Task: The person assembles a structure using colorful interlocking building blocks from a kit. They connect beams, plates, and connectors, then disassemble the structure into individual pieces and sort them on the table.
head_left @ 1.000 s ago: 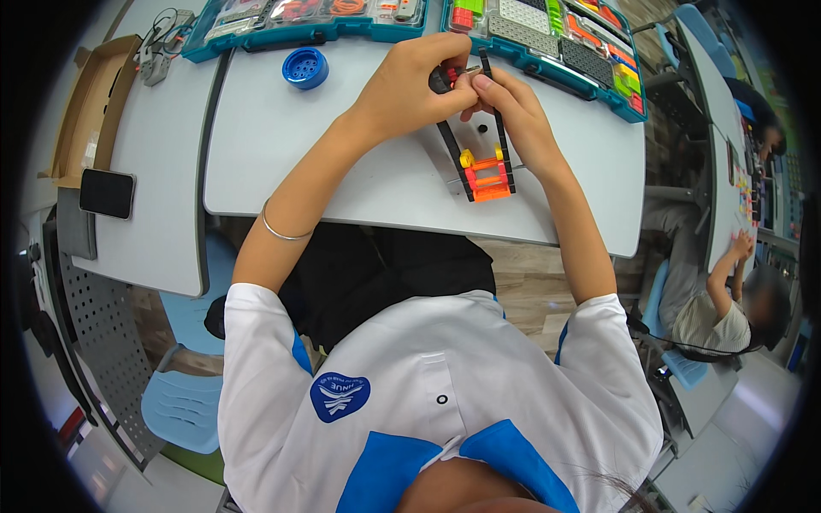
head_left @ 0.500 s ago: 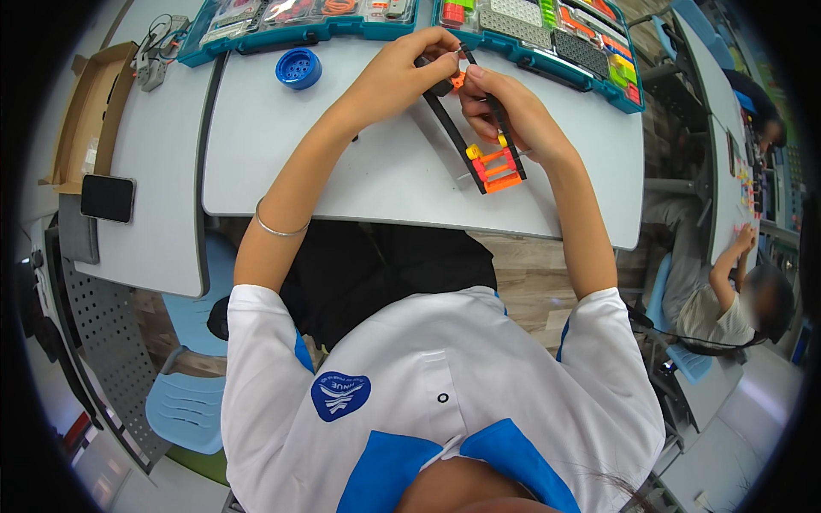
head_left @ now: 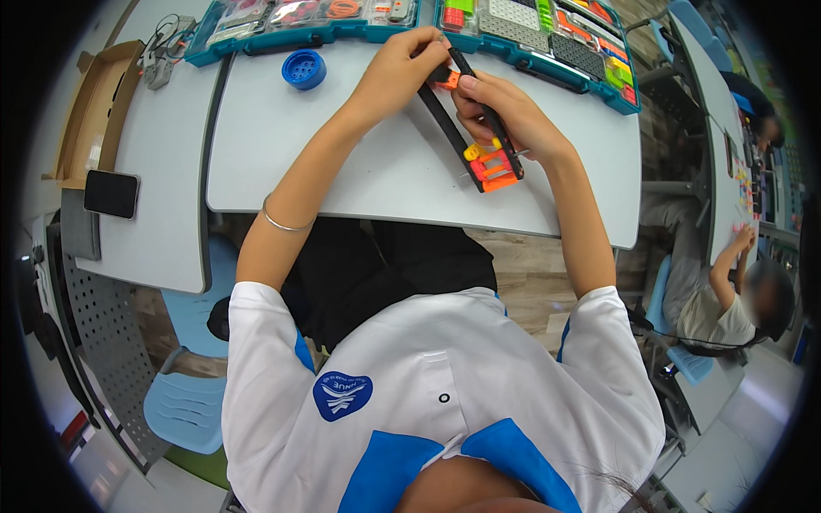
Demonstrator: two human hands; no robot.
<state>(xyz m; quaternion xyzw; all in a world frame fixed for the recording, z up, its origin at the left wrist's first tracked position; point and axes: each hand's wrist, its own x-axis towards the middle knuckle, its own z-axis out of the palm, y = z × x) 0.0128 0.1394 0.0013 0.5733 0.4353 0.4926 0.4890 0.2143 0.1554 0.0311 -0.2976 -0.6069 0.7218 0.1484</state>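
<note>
Between my hands, above the white table, is a frame of building pieces with two long black beams [head_left: 445, 128]. Orange, red and yellow connector blocks [head_left: 493, 166] join the beams at the near end, where thin metal rods stick out at the sides. My left hand [head_left: 409, 68] pinches the far end, by a dark piece and a small orange connector [head_left: 449, 79]. What lies right under those fingertips is hidden. My right hand [head_left: 503, 107] is wrapped round the right beam, thumb on top and fingers beneath.
Two teal cases [head_left: 299, 40] of building parts line the table's far edge. A blue wheel-shaped part [head_left: 304, 69] sits left of my forearm. On the left table lie a phone [head_left: 111, 194], an open cardboard box [head_left: 96, 120] and cabled adapters. Another person [head_left: 727, 299] works at the right.
The frame's far end has shifted slightly left and toward me, and its right beam now leans more. My right hand has moved a little left with it. Both hands keep their hold.
</note>
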